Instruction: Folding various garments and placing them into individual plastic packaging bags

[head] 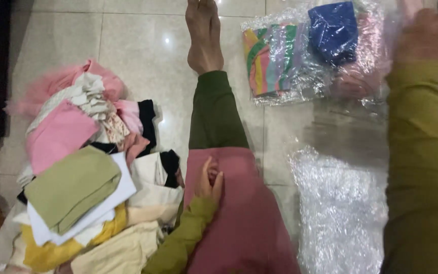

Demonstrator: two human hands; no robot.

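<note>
Left hand [210,178] rests flat on pink garment [239,213] across lap. Right hand [427,35], blurred, far right, at clear plastic bags [300,56] of folded clothes. Pile of folded clothes [82,182] left; crinkled plastic wrap [340,208] near right.

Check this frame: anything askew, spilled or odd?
Nothing damaged or spilled. The clothes pile on the floor is loose and jumbled, folded pieces slumped at mixed angles. The bagged garments lie flat. Left hand rests on the pink cloth; right hand is blurred at the bags.
</note>
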